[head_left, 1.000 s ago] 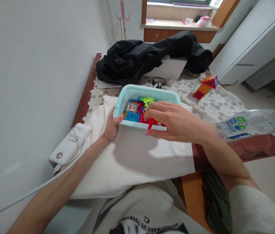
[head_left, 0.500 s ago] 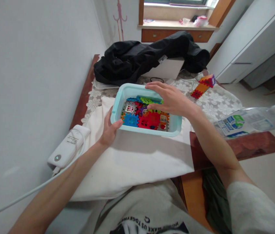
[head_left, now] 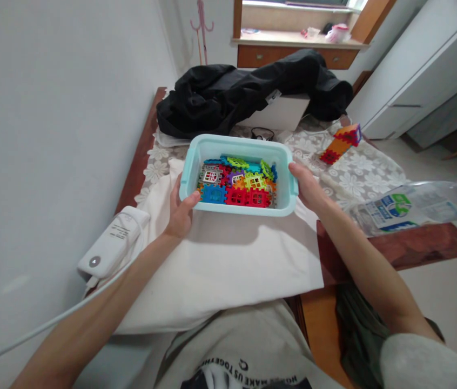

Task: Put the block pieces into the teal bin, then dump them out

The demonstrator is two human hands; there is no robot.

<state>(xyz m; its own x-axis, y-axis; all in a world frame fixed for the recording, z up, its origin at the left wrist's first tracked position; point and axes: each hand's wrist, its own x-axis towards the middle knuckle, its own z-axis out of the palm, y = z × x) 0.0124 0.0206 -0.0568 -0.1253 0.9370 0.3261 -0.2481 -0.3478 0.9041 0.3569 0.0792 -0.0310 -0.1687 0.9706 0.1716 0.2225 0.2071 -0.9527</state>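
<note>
Both hands gripped the pale blue bin point(head_left: 240, 147) by its short ends — the left hand point(head_left: 180, 212) with thumb over the rim, the right hand point(head_left: 306, 185) likewise. It sat on a white cloth point(head_left: 228, 259) (filled with bright interlocking blocks point(head_left: 237, 183)), near a black jacket point(head_left: 248, 89).

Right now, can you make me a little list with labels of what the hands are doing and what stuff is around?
left hand: grips the left end of the light blue bin
right hand: grips the bin's right end
in the bin: colourful plastic building pieces
under the bin: white cloth
behind the bin: black jacket
right of the bin: small block model, clear plastic bottle
left of the cloth: white power adapter
</note>
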